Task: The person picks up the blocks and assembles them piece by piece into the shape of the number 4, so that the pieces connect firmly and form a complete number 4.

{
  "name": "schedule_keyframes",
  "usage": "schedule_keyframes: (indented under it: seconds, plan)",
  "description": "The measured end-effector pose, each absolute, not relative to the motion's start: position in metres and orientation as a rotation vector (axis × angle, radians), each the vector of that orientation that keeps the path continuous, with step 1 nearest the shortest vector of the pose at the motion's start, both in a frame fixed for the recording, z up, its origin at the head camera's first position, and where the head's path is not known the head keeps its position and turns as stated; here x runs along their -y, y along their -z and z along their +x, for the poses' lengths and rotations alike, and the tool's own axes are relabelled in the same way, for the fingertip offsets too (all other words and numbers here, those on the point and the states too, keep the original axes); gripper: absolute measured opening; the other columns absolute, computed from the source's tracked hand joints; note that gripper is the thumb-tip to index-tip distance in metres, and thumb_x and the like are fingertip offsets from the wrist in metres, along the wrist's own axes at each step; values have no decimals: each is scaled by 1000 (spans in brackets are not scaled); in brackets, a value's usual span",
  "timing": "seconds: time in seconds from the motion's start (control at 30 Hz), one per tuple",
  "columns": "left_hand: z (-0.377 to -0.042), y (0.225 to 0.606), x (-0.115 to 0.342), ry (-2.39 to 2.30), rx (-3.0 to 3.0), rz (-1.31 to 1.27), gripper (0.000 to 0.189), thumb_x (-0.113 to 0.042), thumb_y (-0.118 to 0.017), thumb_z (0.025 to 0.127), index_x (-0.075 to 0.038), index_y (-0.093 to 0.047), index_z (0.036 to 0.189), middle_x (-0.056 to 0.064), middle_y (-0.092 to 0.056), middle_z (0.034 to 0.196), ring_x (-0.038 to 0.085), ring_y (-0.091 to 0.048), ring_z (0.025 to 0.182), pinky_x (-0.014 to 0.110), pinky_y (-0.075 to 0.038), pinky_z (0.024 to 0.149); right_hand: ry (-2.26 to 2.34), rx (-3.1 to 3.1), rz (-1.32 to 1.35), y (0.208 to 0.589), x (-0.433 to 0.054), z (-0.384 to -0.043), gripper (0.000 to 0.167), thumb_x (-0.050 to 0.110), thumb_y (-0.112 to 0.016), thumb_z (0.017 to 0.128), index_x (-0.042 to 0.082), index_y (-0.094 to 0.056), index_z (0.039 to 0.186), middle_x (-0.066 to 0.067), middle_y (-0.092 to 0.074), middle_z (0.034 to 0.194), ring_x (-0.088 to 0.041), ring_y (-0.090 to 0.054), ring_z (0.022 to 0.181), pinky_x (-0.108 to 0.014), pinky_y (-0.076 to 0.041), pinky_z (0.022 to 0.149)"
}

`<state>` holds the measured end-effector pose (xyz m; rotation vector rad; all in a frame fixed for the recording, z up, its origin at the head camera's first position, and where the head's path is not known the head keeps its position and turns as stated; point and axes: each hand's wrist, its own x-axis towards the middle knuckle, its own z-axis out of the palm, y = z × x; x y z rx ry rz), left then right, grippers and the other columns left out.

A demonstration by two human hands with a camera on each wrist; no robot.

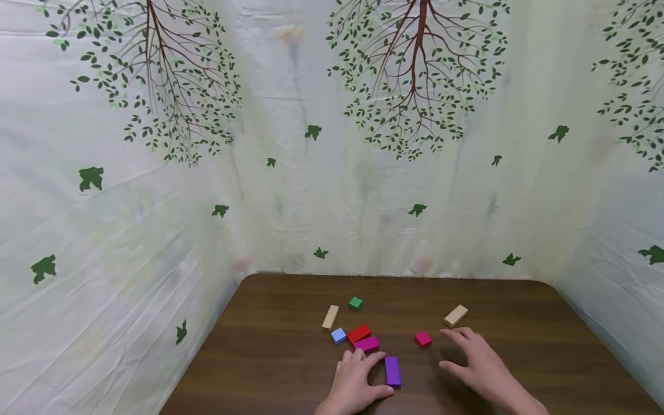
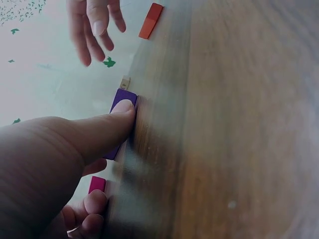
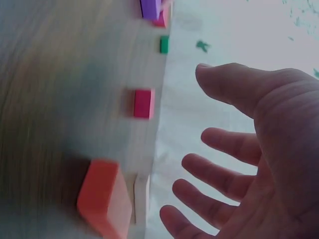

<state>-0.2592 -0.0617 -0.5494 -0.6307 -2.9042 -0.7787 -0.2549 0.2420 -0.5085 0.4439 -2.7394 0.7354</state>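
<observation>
A purple block (image 1: pixel 392 372) lies on the table, and my left hand (image 1: pixel 350 383) pinches it lengthwise between thumb and index finger. The left wrist view shows the thumb pressed on the end of the purple block (image 2: pixel 125 93). Just beyond the left fingers are a magenta block (image 1: pixel 366 344) and a red block (image 1: pixel 359 334), touching each other. My right hand (image 1: pixel 482 369) hovers over the table's right side, fingers spread and holding nothing. Near it are a pink cube (image 1: pixel 422 339) and an orange block (image 3: pixel 102 194), the latter hidden in the head view.
A blue cube (image 1: pixel 338 335) sits left of the red block. Farther back lie a wooden block (image 1: pixel 330 317), a green block (image 1: pixel 355 303) and, to the right, another wooden block (image 1: pixel 456 316). Behind the dark table (image 1: pixel 280 294) hangs a leaf-patterned curtain (image 1: pixel 363 219).
</observation>
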Motion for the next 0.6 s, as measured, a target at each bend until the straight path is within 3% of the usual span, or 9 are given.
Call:
schedule_keyframes:
  seconds: [0.33, 0.6]
  plan:
    - [-259, 549, 61, 782, 2881, -630, 69, -60, -81, 73, -30, -66, 133, -9, -46, 91, 13, -34, 83, 32, -32, 70, -786, 2928, 329, 514, -278, -258, 78, 49, -84, 77, 11, -58, 140, -15, -56, 128, -40, -55, 114, -56, -50, 83]
    - [-259, 550, 62, 773, 2879, -638, 69, -61, -80, 74, -32, -64, 135, -10, -41, 88, 13, -32, 83, 32, -31, 70, -747, 3027, 296, 522, -288, -262, 84, 58, -83, 73, 9, -59, 138, -12, -59, 120, -31, -57, 103, -51, -50, 81]
